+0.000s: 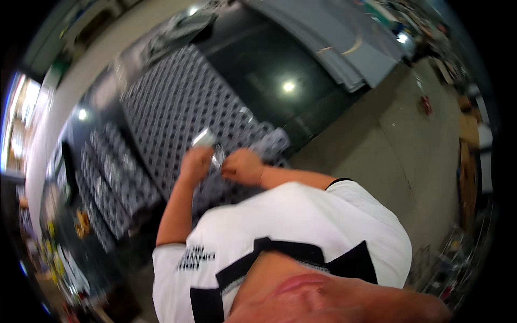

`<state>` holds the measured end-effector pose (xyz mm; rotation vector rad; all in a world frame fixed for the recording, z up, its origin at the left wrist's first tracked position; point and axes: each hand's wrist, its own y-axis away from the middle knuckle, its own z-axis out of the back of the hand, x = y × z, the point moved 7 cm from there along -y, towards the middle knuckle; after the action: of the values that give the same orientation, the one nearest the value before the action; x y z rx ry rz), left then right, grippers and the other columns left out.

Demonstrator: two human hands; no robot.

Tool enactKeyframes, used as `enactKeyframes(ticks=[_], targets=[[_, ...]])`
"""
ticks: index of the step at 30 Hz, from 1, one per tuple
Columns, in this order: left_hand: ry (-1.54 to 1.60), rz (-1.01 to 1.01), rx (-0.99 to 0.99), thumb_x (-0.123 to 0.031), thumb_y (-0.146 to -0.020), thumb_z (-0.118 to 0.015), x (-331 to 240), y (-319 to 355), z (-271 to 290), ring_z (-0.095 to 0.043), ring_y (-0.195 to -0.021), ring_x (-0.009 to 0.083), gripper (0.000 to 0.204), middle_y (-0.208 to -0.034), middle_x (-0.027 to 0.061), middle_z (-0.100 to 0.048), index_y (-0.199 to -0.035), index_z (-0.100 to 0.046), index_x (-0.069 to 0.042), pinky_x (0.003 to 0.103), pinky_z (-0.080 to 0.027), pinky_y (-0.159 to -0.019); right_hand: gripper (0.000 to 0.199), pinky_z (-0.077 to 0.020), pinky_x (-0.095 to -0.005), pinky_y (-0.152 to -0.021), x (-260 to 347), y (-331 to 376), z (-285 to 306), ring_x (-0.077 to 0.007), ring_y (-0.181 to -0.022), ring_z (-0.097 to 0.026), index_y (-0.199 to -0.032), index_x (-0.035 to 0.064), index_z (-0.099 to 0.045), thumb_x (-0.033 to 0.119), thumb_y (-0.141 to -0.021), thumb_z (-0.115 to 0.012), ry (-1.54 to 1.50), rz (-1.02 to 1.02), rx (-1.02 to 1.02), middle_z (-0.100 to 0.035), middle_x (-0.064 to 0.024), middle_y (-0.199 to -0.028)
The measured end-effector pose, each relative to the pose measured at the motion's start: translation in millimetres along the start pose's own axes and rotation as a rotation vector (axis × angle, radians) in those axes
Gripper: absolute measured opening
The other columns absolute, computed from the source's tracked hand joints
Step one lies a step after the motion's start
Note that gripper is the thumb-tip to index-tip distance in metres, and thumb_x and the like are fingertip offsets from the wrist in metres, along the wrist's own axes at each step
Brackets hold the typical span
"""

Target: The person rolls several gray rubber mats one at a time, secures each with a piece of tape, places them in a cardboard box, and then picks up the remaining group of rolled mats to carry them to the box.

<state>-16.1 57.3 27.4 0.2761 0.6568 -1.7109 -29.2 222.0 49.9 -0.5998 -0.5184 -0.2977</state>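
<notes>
I see a shiny roll [202, 138] over the grey patterned sheet [172, 97], jutting from the left hand [196, 162], whose fingers wrap it. A glossy strip [217, 157] shows between that and the right hand [243, 167]; its fingers are curled in narrow, but from my blurred feed I cannot tell whether they pinch the strip. The sheet lies on the dark bench [253, 64], with patterned bundles [116, 177] to its left and flat grey panels [344, 48] beyond.
</notes>
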Motion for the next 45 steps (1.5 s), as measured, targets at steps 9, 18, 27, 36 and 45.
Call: enactKeyframes(ticks=[9, 18, 27, 36, 45], targets=[[0.268, 0.294, 0.602, -0.018, -0.088, -0.069, -16, -16, -45, -0.068, -0.082, 0.0191, 0.023, -0.092, 0.0105, -0.072, -0.105, -0.072, -0.003, 0.032, -0.053, -0.076, 0.049, -0.0452, -0.0460, -0.095, 12, 66, -7, -0.0289, -0.110, -0.053, -0.116, 0.0147, -0.062, 0.023, -0.070, -0.074, 0.212, 0.408, -0.143, -0.055, -0.0094, -0.116], [0.040, 0.190, 0.603, -0.020, -0.083, -0.072, -7, -11, -56, -0.069, -0.082, 0.0310, 0.024, -0.089, 0.0162, -0.072, -0.100, -0.073, -0.003, 0.040, -0.054, -0.076, 0.056, -0.0438, -0.0448, -0.094, 13, 35, -5, -0.0290, -0.108, -0.053, -0.111, 0.0118, -0.059, 0.021, -0.060, -0.080, 0.139, 0.233, 0.101, -0.055, -0.0084, -0.109], [-0.080, 0.109, 0.416, -0.027, -0.078, -0.077, -14, -9, -44, -0.064, -0.087, 0.0333, 0.023, -0.089, 0.0119, -0.067, -0.089, -0.073, -0.007, 0.043, -0.051, -0.078, 0.040, -0.0391, -0.0462, -0.108, 33, 86, -6, -0.0291, -0.127, -0.049, -0.127, 0.0117, -0.059, 0.013, -0.087, -0.056, 0.452, 0.320, -0.254, -0.053, -0.0101, -0.131], [0.272, 0.425, 0.619, -0.030, -0.095, -0.057, 15, 1, -44, -0.065, -0.101, 0.0367, 0.031, -0.109, 0.0215, -0.068, -0.105, -0.068, -0.003, 0.040, -0.051, -0.087, 0.058, -0.0452, -0.0408, -0.098, 9, 36, 10, -0.0297, -0.110, -0.054, -0.121, 0.0051, -0.061, 0.021, -0.067, -0.077, 0.113, 0.212, 0.052, -0.059, -0.0093, -0.114], [-0.359, 0.435, 0.025, -0.044, -0.084, -0.071, -32, 61, 10, -0.064, -0.101, 0.0380, 0.057, -0.108, 0.0194, -0.068, -0.118, -0.061, 0.001, 0.048, -0.046, -0.091, 0.052, -0.0442, -0.0441, -0.099, -32, -18, -4, -0.0281, -0.106, -0.063, -0.120, 0.0131, -0.067, 0.040, -0.077, -0.076, 0.185, -0.063, 0.440, -0.070, -0.0100, -0.104]])
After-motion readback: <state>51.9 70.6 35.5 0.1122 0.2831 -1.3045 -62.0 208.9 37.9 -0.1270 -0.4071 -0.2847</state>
